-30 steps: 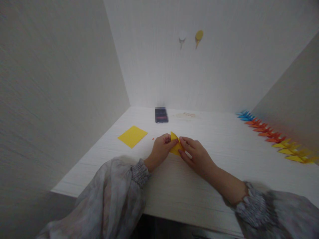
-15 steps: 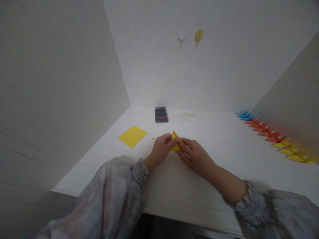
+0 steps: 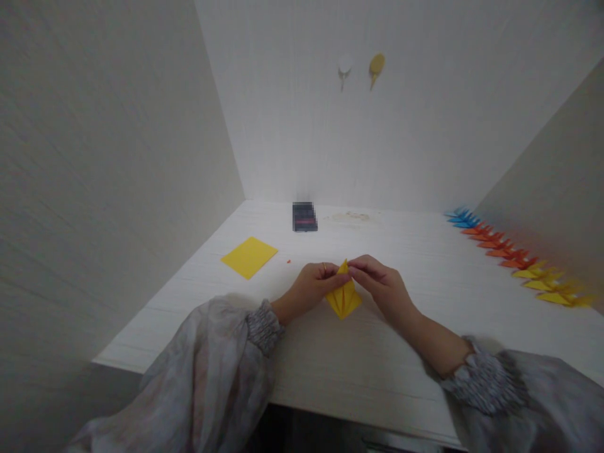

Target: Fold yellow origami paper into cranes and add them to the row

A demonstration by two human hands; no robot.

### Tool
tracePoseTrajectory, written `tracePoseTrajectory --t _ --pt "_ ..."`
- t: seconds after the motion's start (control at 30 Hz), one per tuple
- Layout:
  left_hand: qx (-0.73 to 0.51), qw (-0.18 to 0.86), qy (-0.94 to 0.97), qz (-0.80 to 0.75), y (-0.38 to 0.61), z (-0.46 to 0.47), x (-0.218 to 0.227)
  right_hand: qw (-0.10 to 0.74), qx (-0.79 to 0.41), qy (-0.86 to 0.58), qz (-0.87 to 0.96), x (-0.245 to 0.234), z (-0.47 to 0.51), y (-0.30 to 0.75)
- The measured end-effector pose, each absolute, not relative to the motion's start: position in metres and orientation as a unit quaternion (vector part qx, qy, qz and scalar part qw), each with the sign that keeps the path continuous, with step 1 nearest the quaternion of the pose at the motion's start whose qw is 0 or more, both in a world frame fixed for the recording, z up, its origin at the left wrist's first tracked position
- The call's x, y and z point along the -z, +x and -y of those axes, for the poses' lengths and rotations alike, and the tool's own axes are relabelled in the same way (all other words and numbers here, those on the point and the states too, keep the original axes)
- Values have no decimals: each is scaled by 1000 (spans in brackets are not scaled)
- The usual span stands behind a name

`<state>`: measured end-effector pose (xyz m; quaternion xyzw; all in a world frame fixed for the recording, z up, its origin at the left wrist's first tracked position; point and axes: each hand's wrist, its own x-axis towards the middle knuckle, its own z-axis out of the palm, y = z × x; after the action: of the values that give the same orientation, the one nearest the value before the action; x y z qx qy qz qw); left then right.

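Observation:
A folded piece of yellow origami paper [image 3: 343, 299] is held just over the white table, in front of me. Its creased, diamond-like shape points up at the top and down toward me. My left hand [image 3: 315, 282], with a ring on one finger, is closed on its left side, the thumb lying across the front. On the upper right edge, near the top point, my right hand [image 3: 383, 283] pinches the paper between thumb and fingers. My left fingers behind the paper are partly hidden.
Flat yellow paper [image 3: 250, 257] lies on the table [image 3: 358, 371] to the left, beside a tiny orange scrap [image 3: 289, 261]. A dark, pixelated object [image 3: 304, 217] sits near the back wall. Several folded paper cranes [image 3: 512, 255] line the right side. Two hooks [image 3: 377, 64] hang on the wall.
The yellow origami has been turned and opened to show its wide, creased face, and it sits slightly lower and to the right. My right hand has shifted to its top point.

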<state>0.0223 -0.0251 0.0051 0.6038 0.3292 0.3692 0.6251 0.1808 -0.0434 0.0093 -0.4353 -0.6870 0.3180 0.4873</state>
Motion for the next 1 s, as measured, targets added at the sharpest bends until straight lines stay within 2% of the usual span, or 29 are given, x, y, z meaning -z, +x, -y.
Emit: tracePoseTrajectory --t 0.2,0.6,1.0 --pt "-345 607 637 -327 20 25 -4 485 -428 -416 639 -8 43 179" --pt "-310 635 624 -333 22 22 3 511 -469 -452 560 -10 45 174" --pt "-293 639 627 -335 23 23 -1 514 -460 -475 546 -12 47 172"
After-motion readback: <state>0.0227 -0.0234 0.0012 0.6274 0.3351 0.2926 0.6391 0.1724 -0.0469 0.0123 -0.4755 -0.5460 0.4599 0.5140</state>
